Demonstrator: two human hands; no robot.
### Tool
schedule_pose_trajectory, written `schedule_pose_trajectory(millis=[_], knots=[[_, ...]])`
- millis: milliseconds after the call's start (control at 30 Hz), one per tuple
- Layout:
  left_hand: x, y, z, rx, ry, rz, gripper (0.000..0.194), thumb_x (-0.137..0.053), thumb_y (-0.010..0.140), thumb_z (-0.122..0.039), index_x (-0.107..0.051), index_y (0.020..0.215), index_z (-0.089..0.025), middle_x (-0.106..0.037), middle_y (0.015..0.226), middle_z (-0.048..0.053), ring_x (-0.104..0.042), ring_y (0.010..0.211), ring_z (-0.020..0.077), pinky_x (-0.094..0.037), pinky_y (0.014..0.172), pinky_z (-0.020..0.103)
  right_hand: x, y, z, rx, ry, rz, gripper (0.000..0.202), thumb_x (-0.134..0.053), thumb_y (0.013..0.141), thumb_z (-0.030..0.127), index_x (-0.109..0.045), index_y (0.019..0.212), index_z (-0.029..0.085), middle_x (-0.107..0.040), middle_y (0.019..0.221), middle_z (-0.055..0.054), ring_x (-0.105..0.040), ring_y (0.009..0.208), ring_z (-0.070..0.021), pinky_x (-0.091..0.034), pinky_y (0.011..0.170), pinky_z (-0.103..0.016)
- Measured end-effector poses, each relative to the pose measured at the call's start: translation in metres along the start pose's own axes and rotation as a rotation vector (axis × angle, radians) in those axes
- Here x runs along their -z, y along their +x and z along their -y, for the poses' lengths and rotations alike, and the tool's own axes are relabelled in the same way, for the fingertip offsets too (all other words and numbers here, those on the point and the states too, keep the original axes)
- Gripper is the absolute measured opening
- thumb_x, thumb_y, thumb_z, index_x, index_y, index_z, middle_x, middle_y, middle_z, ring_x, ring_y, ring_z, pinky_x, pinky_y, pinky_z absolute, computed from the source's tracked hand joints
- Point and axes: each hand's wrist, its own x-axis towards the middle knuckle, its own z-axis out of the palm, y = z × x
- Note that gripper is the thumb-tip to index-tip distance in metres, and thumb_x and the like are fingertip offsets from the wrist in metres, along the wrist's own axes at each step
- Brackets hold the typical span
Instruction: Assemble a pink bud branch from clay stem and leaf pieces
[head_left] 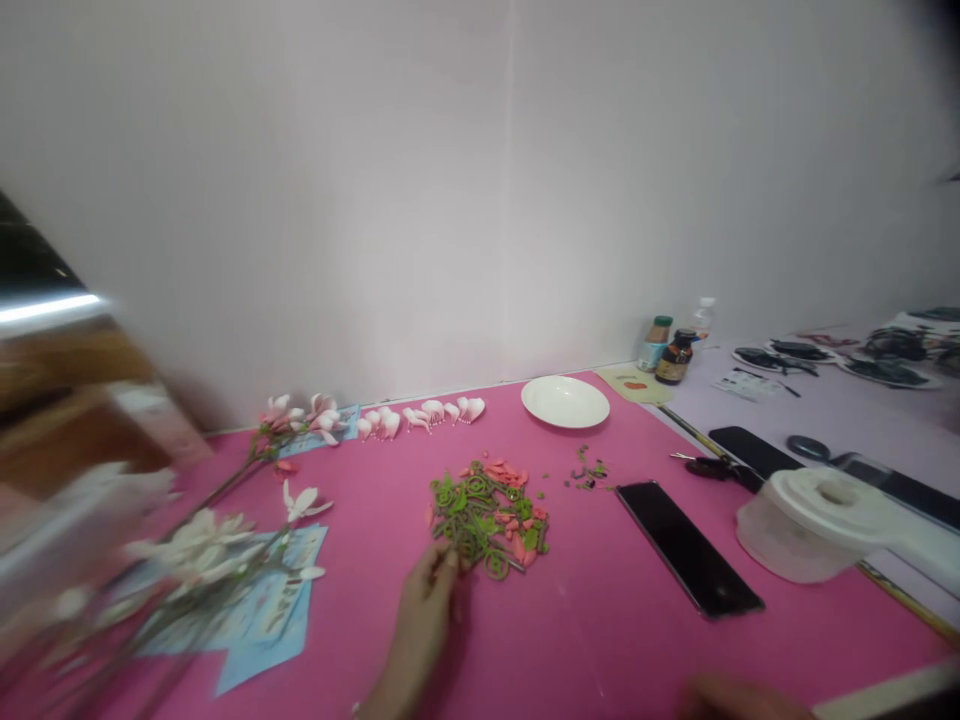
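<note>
At the near left edge of a pile of small green and coral plastic pieces (pixel 480 515), my left hand (pixel 429 605) has its thumb and fingers pinched together. It touches the pile, but what lies between the fingertips is hidden. The pile holds green rings, stem-like bits and coral petal- or bud-shaped pieces. Smaller dark green scraps (pixel 589 470) lie to its right. Only a blurred part of my right hand (pixel 742 698) shows at the bottom edge, low on the right, and its fingers cannot be made out.
Artificial blossom stems (pixel 202 555) on blue cards (pixel 262 650) fill the left. Behind the pile are pale pink petals (pixel 431 414) and a white plate (pixel 565 402). Rightward are a phone (pixel 688 548), scissors (pixel 712 467), a white tub (pixel 799 525) and bottles (pixel 675 358).
</note>
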Motion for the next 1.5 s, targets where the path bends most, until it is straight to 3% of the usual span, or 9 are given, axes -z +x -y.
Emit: schedule_pose_trajectory(millis=[133,233,400,567,733,967,1167,1300,1500], knots=[[-0.007,0.006,-0.009,0.077,-0.103,0.078,0.04,-0.059,0.071,-0.051,-0.054,0.084,-0.014,-0.063,0.068,0.0,-0.038,0.028,0.0038,-0.022,0.03,0.019,-0.037,0.075,0.014,0.135,-0.025,0.126,0.014,-0.054,0.088,0.024,-0.065,0.08,0.022,-0.064,0.082,-0.002,-0.06,0.075,-0.0138,-0.047,0.067,-0.025],[-0.012,0.008,-0.001,0.165,-0.233,0.11,0.036,-0.059,0.07,-0.043,-0.053,0.089,-0.013,-0.068,0.072,0.004,-0.039,0.026,0.0031,-0.02,0.026,0.017,-0.069,0.124,0.032,0.165,-0.143,0.132,0.02,-0.05,0.087,0.019,-0.068,0.079,0.022,-0.063,0.085,-0.004,-0.06,0.079,-0.0162,-0.041,0.064,-0.025],[-0.013,0.009,0.02,0.255,-0.388,0.171,0.034,-0.06,0.069,-0.033,-0.052,0.093,-0.011,-0.071,0.077,0.009,-0.047,0.027,0.0053,-0.027,0.024,0.015,-0.099,0.155,0.044,0.184,-0.228,0.12,0.025,-0.049,0.086,0.021,-0.067,0.07,0.018,-0.062,0.081,-0.007,-0.057,0.077,-0.019,-0.031,0.056,-0.025],[-0.011,0.006,0.026,0.258,-0.424,0.222,0.034,-0.06,0.072,-0.033,-0.052,0.096,-0.01,-0.072,0.081,0.012,-0.052,0.028,0.0081,-0.031,0.023,0.016,-0.109,0.156,0.044,0.24,-0.251,0.115,0.019,-0.049,0.085,0.019,-0.065,0.073,0.02,-0.06,0.082,-0.005,-0.055,0.075,-0.0172,-0.028,0.055,-0.025],[-0.008,0.003,0.025,0.229,-0.41,0.235,0.031,-0.06,0.076,-0.034,-0.052,0.094,-0.01,-0.072,0.084,0.014,-0.055,0.031,0.0086,-0.035,0.025,0.015,-0.105,0.152,0.045,0.261,-0.26,0.113,0.021,-0.044,0.088,0.017,-0.065,0.088,0.023,-0.06,0.092,-0.004,-0.055,0.082,-0.0163,-0.03,0.059,-0.025],[-0.009,0.003,0.029,0.202,-0.37,0.253,0.034,-0.061,0.077,-0.039,-0.051,0.096,-0.011,-0.073,0.088,0.015,-0.057,0.032,0.0089,-0.036,0.025,0.015,-0.101,0.16,0.044,0.157,-0.306,0.163,0.022,-0.05,0.082,0.019,-0.065,0.066,0.015,-0.063,0.078,-0.009,-0.058,0.067,-0.018,-0.025,0.052,-0.026],[-0.01,-0.002,0.026,0.179,-0.322,0.257,0.035,-0.061,0.078,-0.043,-0.053,0.094,-0.012,-0.072,0.093,0.015,-0.056,0.032,0.0079,-0.037,0.026,0.015,-0.093,0.151,0.044,0.21,-0.236,0.108,0.019,-0.049,0.084,0.017,-0.064,0.072,0.016,-0.063,0.084,-0.007,-0.059,0.073,-0.0167,-0.032,0.057,-0.025],[-0.011,-0.004,0.027,0.162,-0.311,0.29,0.038,-0.062,0.077,-0.045,-0.053,0.094,-0.012,-0.072,0.092,0.015,-0.058,0.033,0.0085,-0.037,0.027,0.015,-0.084,0.129,0.039,0.278,0.022,0.043,0.018,-0.047,0.087,0.024,-0.065,0.086,0.021,-0.065,0.086,-0.002,-0.06,0.078,-0.0151,-0.04,0.066,-0.024],[-0.012,-0.007,0.026,0.147,-0.276,0.317,0.042,-0.063,0.075,-0.046,-0.053,0.097,-0.012,-0.071,0.087,0.013,-0.057,0.033,0.0082,-0.037,0.028,0.016,-0.097,0.105,0.031,0.208,0.518,0.093,0.019,-0.053,0.085,0.031,-0.068,0.079,0.02,-0.07,0.076,-0.003,-0.064,0.073,-0.0176,-0.049,0.069,-0.028]])
